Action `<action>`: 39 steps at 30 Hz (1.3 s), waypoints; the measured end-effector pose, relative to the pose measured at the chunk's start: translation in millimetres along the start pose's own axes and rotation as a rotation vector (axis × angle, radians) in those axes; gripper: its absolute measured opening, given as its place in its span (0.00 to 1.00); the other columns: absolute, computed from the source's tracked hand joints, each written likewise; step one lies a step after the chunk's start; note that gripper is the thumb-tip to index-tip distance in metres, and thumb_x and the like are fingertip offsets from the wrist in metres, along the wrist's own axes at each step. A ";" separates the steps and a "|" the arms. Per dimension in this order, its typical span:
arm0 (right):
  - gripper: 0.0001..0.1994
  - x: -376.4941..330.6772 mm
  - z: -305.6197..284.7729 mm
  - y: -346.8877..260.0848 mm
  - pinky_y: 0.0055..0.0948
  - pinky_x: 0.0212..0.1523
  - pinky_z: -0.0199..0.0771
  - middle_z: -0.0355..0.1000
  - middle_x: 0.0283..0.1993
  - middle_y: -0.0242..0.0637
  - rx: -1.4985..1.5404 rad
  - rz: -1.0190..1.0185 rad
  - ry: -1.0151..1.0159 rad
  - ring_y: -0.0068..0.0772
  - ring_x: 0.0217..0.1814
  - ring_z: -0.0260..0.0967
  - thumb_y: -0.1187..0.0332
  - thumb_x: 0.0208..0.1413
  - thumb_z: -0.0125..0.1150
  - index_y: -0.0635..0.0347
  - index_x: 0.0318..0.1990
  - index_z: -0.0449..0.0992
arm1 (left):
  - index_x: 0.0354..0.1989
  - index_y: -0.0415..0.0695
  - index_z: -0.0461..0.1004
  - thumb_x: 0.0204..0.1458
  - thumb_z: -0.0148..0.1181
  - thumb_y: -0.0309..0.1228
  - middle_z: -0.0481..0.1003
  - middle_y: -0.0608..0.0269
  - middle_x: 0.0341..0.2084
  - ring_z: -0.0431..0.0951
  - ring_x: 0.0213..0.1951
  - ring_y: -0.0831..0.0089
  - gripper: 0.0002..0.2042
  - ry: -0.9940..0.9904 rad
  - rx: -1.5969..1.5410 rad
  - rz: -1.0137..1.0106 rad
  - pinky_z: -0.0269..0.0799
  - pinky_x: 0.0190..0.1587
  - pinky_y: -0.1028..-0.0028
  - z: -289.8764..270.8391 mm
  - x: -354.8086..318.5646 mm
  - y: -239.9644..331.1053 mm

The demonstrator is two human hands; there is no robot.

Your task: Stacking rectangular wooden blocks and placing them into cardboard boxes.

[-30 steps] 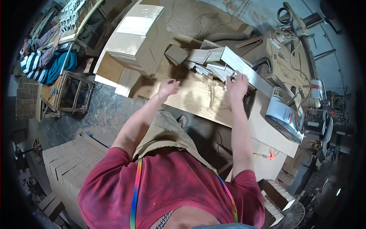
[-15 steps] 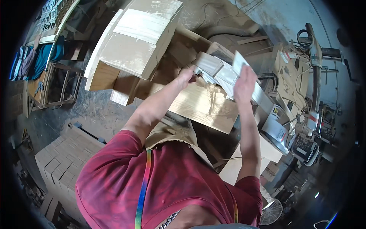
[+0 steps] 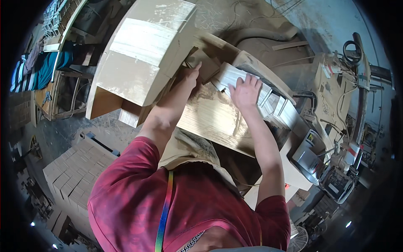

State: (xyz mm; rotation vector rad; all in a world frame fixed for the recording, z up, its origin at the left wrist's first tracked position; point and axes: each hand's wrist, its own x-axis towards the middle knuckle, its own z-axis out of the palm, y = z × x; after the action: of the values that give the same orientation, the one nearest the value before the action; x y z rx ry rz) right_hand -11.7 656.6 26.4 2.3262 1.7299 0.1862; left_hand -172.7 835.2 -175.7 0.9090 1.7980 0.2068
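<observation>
My right hand (image 3: 245, 92) lies with its fingers spread on a row of small pale wooden boards (image 3: 237, 75). More pale pieces (image 3: 280, 105) lean together to the right of that hand. My left hand (image 3: 192, 75) reaches in beside the tall dusty wooden housing (image 3: 145, 46), near a brownish wood block (image 3: 206, 65). One finger or the thumb of it sticks out; the others are hidden, so whatever it may hold does not show. Below both hands is a wooden worktop (image 3: 210, 111) strewn with sawdust.
A black clamp (image 3: 308, 98) and a raised wooden edge (image 3: 268, 75) border the boards on the right. Further right stands a metal machine (image 3: 336, 185). A stack of wood blocks (image 3: 79, 168) sits at lower left, and a thick hose (image 3: 264, 35) runs behind.
My right hand has lowered and moved left; the pale board it held upright no longer stands in it. The left hand has left the boards and gone left, toward the housing.
</observation>
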 end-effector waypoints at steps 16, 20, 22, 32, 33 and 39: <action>0.37 -18.0 7.3 10.2 0.54 0.58 0.64 0.69 0.55 0.51 0.126 0.269 0.132 0.52 0.57 0.63 0.37 0.51 0.73 0.63 0.54 0.79 | 0.57 0.32 0.78 0.55 0.76 0.47 0.82 0.49 0.53 0.84 0.49 0.56 0.31 -0.276 -0.581 -0.031 0.81 0.50 0.66 -6.5 -5.6 -4.3; 0.40 -23.2 -0.4 9.2 0.53 0.56 0.66 0.70 0.53 0.50 0.094 0.339 0.032 0.53 0.54 0.66 0.34 0.50 0.73 0.65 0.55 0.78 | 0.55 0.32 0.79 0.57 0.74 0.49 0.82 0.47 0.50 0.84 0.47 0.57 0.30 0.014 -0.153 0.177 0.82 0.49 0.67 3.9 -25.2 -6.2; 0.40 -18.8 -4.0 6.7 0.52 0.56 0.67 0.70 0.53 0.50 0.093 0.344 -0.010 0.53 0.53 0.67 0.34 0.50 0.73 0.65 0.55 0.78 | 0.54 0.32 0.79 0.57 0.74 0.49 0.82 0.47 0.50 0.84 0.47 0.58 0.30 0.020 -0.126 0.130 0.82 0.48 0.66 -0.5 -33.7 -2.1; 0.40 15.1 3.2 20.2 0.47 0.53 0.79 0.80 0.46 0.52 0.174 0.307 -0.256 0.53 0.48 0.78 0.33 0.52 0.72 0.69 0.49 0.80 | 0.56 0.35 0.78 0.59 0.63 0.66 0.81 0.45 0.45 0.82 0.42 0.60 0.39 -0.199 -0.034 -0.085 0.81 0.41 0.56 -29.5 -96.7 1.9; 0.39 12.1 9.9 29.0 0.46 0.52 0.80 0.81 0.45 0.52 0.198 0.314 -0.314 0.54 0.48 0.79 0.34 0.52 0.72 0.69 0.49 0.81 | 0.56 0.35 0.78 0.59 0.63 0.66 0.81 0.45 0.45 0.82 0.42 0.60 0.39 -0.211 -0.028 -0.095 0.81 0.41 0.56 -18.7 -112.6 -7.5; 0.37 13.5 1.3 36.4 0.44 0.50 0.84 0.84 0.43 0.53 0.325 0.294 -0.461 0.55 0.47 0.82 0.36 0.53 0.72 0.70 0.47 0.82 | 0.49 0.38 0.81 0.64 0.55 0.67 0.77 0.50 0.39 0.76 0.44 0.60 0.37 -0.759 -0.682 -0.357 0.75 0.48 0.56 31.3 -194.3 -4.5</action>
State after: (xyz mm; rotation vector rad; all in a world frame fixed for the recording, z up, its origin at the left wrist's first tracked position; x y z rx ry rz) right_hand 26.3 659.4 34.2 2.5689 1.2639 -0.5792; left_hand -118.9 694.3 -49.2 0.1214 1.0288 0.1916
